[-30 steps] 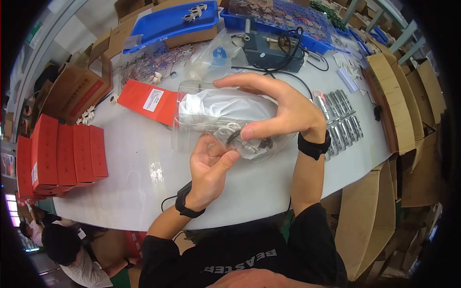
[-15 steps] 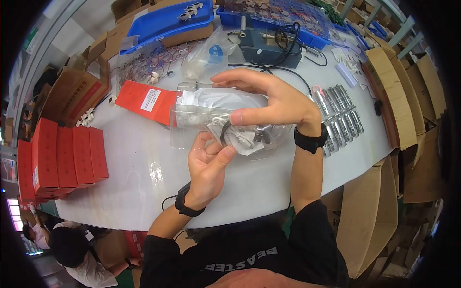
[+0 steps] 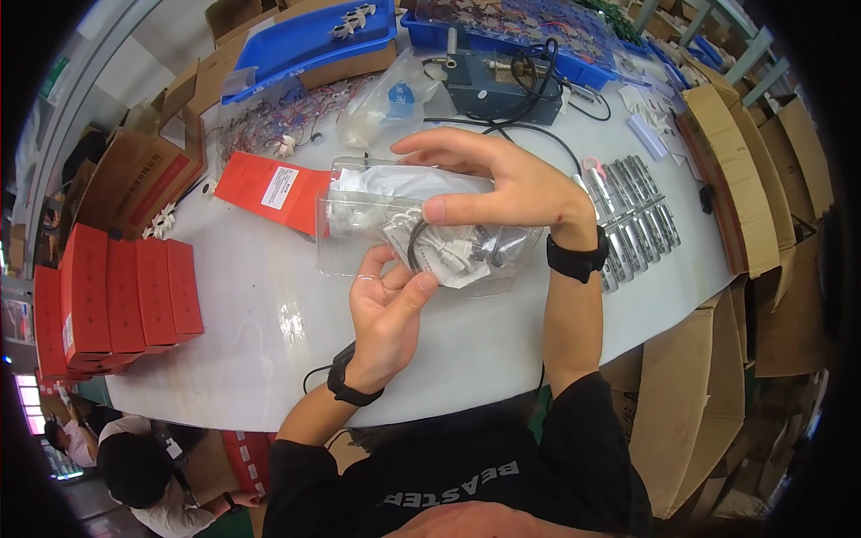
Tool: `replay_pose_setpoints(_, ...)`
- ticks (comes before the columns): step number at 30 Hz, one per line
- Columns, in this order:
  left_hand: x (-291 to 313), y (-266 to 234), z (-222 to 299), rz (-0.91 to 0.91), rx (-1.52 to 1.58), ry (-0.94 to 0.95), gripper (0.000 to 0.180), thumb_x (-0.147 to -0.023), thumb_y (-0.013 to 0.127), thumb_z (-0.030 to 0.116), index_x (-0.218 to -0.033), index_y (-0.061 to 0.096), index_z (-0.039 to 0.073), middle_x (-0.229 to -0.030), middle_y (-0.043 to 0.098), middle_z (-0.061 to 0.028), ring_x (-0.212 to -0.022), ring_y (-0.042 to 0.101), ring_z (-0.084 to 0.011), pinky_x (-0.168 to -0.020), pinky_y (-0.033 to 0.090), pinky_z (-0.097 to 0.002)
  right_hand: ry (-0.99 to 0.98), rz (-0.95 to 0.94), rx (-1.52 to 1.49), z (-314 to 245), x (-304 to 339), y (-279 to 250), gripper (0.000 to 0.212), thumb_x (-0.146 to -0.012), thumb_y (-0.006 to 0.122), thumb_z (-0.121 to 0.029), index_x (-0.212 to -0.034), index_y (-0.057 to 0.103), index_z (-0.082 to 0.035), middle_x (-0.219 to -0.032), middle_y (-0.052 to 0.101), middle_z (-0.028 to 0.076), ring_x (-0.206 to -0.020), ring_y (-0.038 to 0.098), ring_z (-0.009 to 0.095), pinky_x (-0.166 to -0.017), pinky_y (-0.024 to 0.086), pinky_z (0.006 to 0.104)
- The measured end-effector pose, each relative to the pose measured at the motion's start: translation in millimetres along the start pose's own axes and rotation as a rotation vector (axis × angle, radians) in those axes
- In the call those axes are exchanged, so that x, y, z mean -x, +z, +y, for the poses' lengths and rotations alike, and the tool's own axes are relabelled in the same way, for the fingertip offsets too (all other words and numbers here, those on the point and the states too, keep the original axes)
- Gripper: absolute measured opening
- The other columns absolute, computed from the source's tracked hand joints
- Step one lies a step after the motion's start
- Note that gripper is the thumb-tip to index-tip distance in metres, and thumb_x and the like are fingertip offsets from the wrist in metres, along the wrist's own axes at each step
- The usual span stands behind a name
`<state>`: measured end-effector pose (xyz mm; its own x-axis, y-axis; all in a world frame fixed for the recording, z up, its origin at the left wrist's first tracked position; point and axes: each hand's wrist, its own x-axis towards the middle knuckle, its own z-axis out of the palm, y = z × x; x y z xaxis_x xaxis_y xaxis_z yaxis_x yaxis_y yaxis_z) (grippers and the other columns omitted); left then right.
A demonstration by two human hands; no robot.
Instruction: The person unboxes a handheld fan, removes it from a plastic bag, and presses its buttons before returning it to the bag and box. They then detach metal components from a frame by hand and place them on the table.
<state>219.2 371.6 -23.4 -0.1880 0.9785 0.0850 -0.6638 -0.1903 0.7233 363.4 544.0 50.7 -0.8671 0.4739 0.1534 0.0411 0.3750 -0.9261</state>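
A clear plastic tray pack (image 3: 359, 220) with white parts and a black cable inside hangs above the white table (image 3: 260, 350). My right hand (image 3: 502, 184) grips it from above, thumb on its front side. From below, my left hand (image 3: 386, 305) holds the pack's lower edge, its thumb pressing a white leaflet (image 3: 444, 255) and the coiled cable against the pack. An open red box (image 3: 269, 188) lies flat on the table just behind the pack's left end.
Several closed red boxes (image 3: 117, 296) stand in a row at the left. Silver parts (image 3: 641, 215) lie in rows at the right. Blue trays (image 3: 314, 40), a grey device with cables (image 3: 502, 81) and plastic bags (image 3: 386, 99) fill the back. Cardboard cartons (image 3: 726, 179) flank the table. Another person (image 3: 134, 466) sits lower left.
Both hands and the pack have shifted slightly left and nearer. My left thumb has moved up onto the leaflet and cable.
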Motion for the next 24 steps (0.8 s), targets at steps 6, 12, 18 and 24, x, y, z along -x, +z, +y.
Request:
replay_pose_setpoints(6, 0.4, -0.6, -1.0, 0.0, -0.006, 0.006, 0.043, -0.094, 0.065, -0.004, -0.13, 0.042, 0.002, -0.12, 0.069, -0.0181, -0.112, 0.062, -0.0185, -0.101, 0.044, -0.0364, -0.038, -0.005, 0.028, 0.2, -0.2, -0.4, 0.067, -0.085, 0.078, -0.029, -0.141, 0.053, -0.005, -0.139, 0.057, 0.013, -0.129, 0.055, 0.025, -0.114, 0.039, 0.0395)
replay_pose_setpoints(12, 0.3, 1.3, -1.4, 0.013, -0.007, 0.014, 0.041, -0.094, 0.064, -0.005, -0.129, 0.043, 0.004, -0.12, 0.069, -0.0176, -0.112, 0.062, -0.0185, -0.1, 0.045, -0.0364, -0.046, -0.008, 0.045, -3.0, -0.2, -0.7, 0.069, -0.082, 0.08, -0.03, -0.141, 0.054, -0.005, -0.139, 0.057, 0.013, -0.128, 0.055, 0.025, -0.113, 0.04, 0.0395)
replay_pose_setpoints(18, -1.2, 1.0, -1.5, 0.009, -0.012, 0.016, 0.041, -0.094, 0.063, -0.006, -0.129, 0.043, 0.005, -0.12, 0.069, -0.0172, -0.112, 0.062, -0.0185, -0.099, 0.045, -0.0362, -0.052, -0.007, 0.061, -4.1, 1.0, -1.5, 0.071, -0.081, 0.081, -0.031, -0.141, 0.054, -0.004, -0.138, 0.058, 0.013, -0.128, 0.054, 0.025, -0.111, 0.041, 0.0395)
replay_pose_setpoints(24, -1.8, -2.0, -2.4, -0.017, -0.007, 0.029, 0.039, -0.094, 0.062, -0.008, -0.126, 0.046, 0.006, -0.119, 0.069, -0.0159, -0.11, 0.062, -0.0176, -0.097, 0.046, -0.0349, -0.065, -0.001, 0.095, -5.2, 2.0, -0.7, 0.074, -0.078, 0.083, -0.031, -0.14, 0.054, -0.004, -0.138, 0.058, 0.013, -0.128, 0.055, 0.025, -0.11, 0.041, 0.0386)
